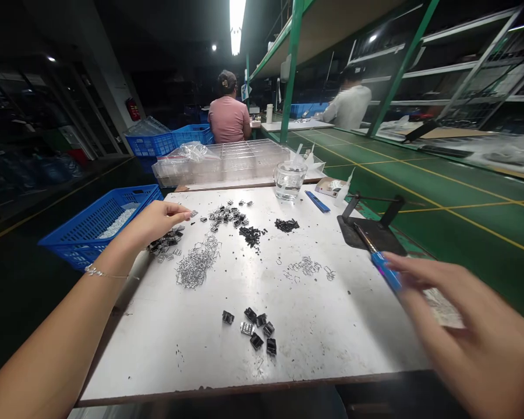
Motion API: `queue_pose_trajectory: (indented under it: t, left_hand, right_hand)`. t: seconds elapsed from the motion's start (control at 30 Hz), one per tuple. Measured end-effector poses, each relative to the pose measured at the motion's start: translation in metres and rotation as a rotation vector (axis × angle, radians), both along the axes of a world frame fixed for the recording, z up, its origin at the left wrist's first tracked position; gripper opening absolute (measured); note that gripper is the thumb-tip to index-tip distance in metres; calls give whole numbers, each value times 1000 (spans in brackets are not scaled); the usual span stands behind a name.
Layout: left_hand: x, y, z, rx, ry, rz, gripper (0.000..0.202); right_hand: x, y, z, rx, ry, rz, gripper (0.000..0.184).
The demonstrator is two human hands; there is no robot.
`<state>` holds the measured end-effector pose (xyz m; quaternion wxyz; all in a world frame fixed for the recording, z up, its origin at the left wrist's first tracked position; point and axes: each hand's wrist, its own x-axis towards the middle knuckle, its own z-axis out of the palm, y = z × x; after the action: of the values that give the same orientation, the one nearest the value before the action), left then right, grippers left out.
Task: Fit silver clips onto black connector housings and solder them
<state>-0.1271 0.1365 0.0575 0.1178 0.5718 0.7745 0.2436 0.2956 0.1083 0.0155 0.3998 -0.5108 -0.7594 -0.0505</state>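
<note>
My left hand (163, 220) reaches over the far left of the white table (314, 326), thumb and forefinger pinched on a small silvery piece (194, 214). Below that hand lies a pile of small dark metal parts (168, 241). At the right, my blurred right hand (445, 308) is closed around a slim tool with a blue handle (386, 270). The tool's thin shaft points over the base of a black metal stand (371, 227). Small black clips (255, 341) lie in a loose group near the front edge. Bent wire pieces (197, 265) form a heap at left.
More clip parts (227, 215), black bits (250, 235) and wire pieces (305, 266) cover the middle. A glass cup (289, 180), a blue strip (317, 201) and clear boxes (227, 166) stand behind. Blue basket (100, 215) is at left. Two people sit beyond.
</note>
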Motion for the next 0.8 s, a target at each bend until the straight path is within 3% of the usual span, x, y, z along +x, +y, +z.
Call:
queue_pose_trajectory:
  t: [0.07, 0.17, 0.33, 0.4, 0.5, 0.57, 0.7, 0.8]
  left_hand:
    - [24, -8, 8, -4, -92, -61, 35]
    - [64, -19, 9, -70, -419, -210, 29]
    - [123, -40, -9, -239, -710, -588, 25]
    - [140, -48, -18, -246, -794, -646, 23]
    - [151, -53, -26, -233, -866, -623, 22]
    - [148, -50, -26, -257, -788, -593, 24]
    - [122, -36, -13, -137, -505, -432, 31]
    - [94, -25, -4, -32, -358, -278, 30]
  right_hand:
    - [-28, -11, 0, -80, 181, 169, 19]
    - [-65, -21, -4, -320, 408, 372, 19]
    - [-100, -29, -10, -625, 791, 464, 25]
    - [-104, -30, -13, -684, 910, 485, 18]
    - [-102, -29, -18, -668, 972, 496, 10]
    - [-99, -28, -21, -640, 949, 483, 8]
    - [-97, -28, -25, -579, 876, 454, 6]
    - [-96, -30, -29, -579, 1010, 492, 3]
